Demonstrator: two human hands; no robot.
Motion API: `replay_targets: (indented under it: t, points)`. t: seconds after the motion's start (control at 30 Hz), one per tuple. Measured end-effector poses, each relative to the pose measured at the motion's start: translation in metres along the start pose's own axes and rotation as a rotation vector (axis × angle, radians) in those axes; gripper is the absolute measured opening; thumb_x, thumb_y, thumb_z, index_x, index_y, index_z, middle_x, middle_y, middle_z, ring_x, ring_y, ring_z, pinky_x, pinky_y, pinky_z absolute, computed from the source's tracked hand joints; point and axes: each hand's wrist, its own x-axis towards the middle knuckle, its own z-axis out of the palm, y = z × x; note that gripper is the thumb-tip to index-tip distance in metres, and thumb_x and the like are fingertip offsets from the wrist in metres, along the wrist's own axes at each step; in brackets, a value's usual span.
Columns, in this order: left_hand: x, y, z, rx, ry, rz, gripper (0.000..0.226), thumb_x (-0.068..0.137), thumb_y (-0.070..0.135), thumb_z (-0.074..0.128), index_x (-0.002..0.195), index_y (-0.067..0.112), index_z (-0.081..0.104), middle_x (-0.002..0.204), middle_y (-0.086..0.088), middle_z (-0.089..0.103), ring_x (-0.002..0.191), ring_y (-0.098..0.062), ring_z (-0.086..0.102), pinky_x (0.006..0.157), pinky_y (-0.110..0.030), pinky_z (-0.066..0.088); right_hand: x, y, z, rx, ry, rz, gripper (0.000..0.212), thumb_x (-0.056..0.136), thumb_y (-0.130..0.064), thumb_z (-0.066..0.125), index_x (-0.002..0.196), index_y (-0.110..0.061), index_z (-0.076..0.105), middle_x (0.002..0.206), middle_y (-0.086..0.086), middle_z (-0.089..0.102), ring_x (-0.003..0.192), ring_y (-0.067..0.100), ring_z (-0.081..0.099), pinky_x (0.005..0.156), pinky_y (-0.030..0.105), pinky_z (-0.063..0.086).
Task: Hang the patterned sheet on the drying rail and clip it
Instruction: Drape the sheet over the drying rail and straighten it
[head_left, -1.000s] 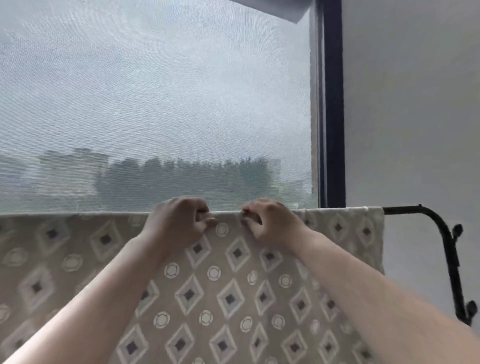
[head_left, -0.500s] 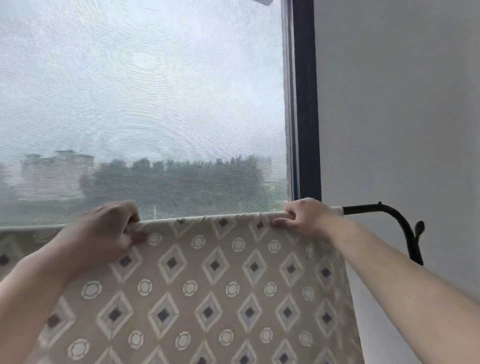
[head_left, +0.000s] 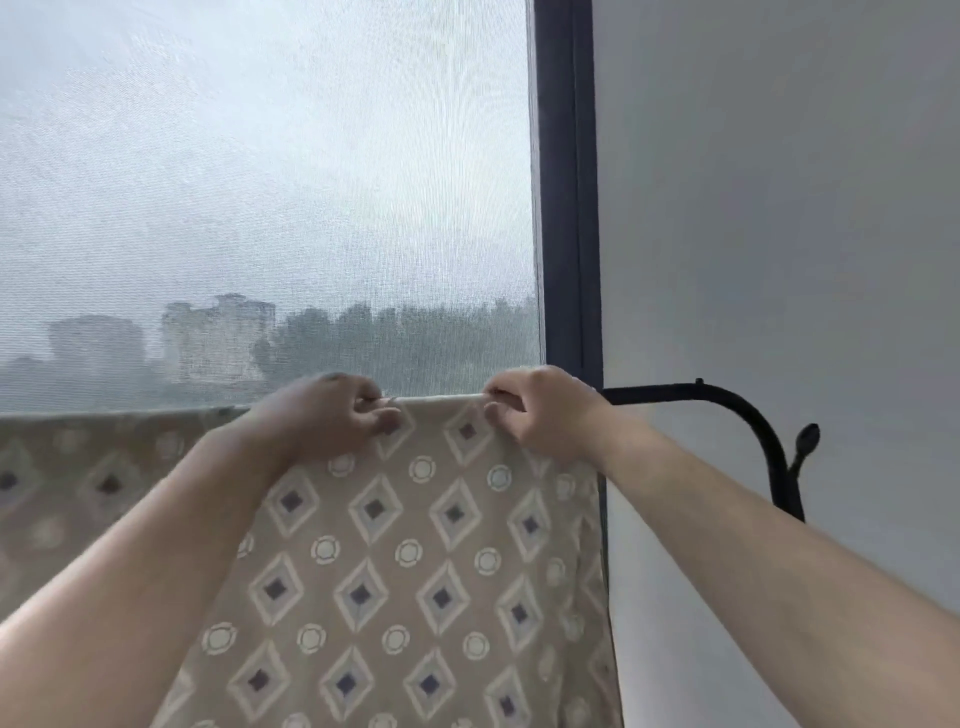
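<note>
Both hands pinch the top fold of the patterned sheet (head_left: 395, 551) — left hand (head_left: 332, 415), right hand (head_left: 545, 410) — fingers curled. The sheet drapes over the black rail (head_left: 675, 389).

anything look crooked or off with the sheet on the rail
Nothing stands out. The beige diamond-and-circle patterned sheet hangs flat over the black metal drying rail, top edge nearly level, no tears or stains visible. The left hand and right hand pinch that edge. No clip is in view.
</note>
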Motion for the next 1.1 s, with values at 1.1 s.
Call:
replay_targets:
  t: [1.1]
  points:
    - [0.0, 0.015, 0.026, -0.093, 0.254, -0.206, 0.034, 0.09, 0.03, 0.059, 0.065, 0.051, 0.069, 0.057, 0.017, 0.066, 0.061, -0.013, 0.064, 0.064, -0.031, 0.049, -0.09, 0.019, 0.088, 1.298, 0.331, 0.599, 0.018, 0.096, -0.022, 0.059, 0.112, -0.025, 0.066, 0.099, -0.006, 0.075, 0.094, 0.014, 0.071, 0.09, 0.037, 0.055]
